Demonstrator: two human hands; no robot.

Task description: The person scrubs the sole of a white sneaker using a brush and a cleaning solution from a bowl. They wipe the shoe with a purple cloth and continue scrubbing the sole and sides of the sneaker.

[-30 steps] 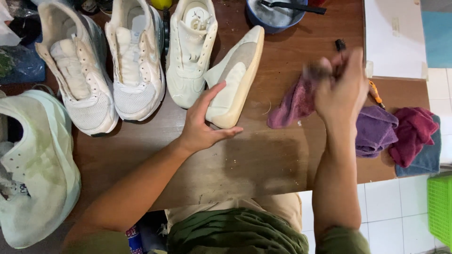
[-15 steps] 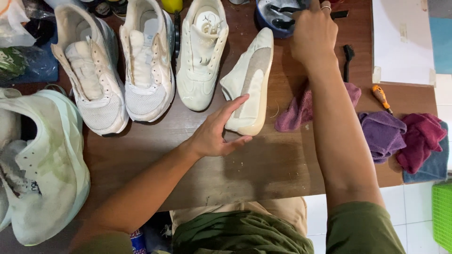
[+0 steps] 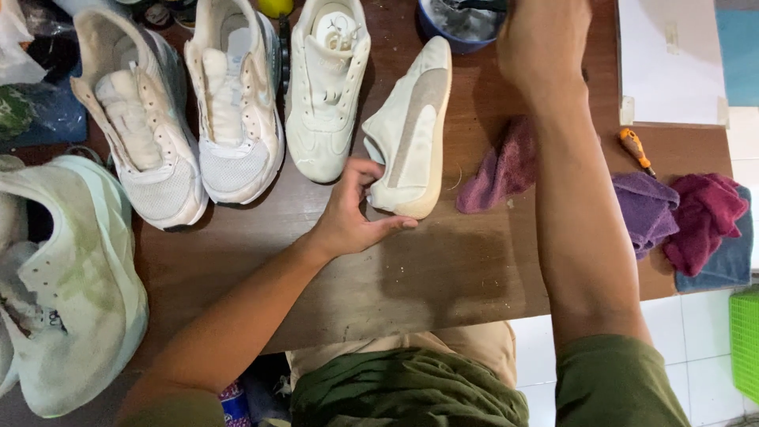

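A cream low shoe (image 3: 411,134) lies on its side on the brown wooden table (image 3: 443,269). My left hand (image 3: 356,213) grips its toe end, thumb on top and fingers underneath. My right hand (image 3: 545,43) reaches far forward to the table's back edge, just right of a dark blue bowl (image 3: 443,32). I see only the back of that hand, its fingers are cut off by the frame, and what it holds is hidden. A mauve cloth (image 3: 502,170) lies crumpled on the table between the shoe and my right forearm.
Three white sneakers (image 3: 237,103) stand in a row left of the cream shoe. A big pale green-stained sneaker (image 3: 71,285) fills the left edge. At right lie a purple towel (image 3: 644,209), a maroon cloth (image 3: 708,213), an orange-handled tool (image 3: 635,149) and a green basket (image 3: 743,340).
My right hand dropped the mauve cloth on the table and stretched forward to the bowl. My left hand shifted from resting flat beside the shoe to gripping its toe.
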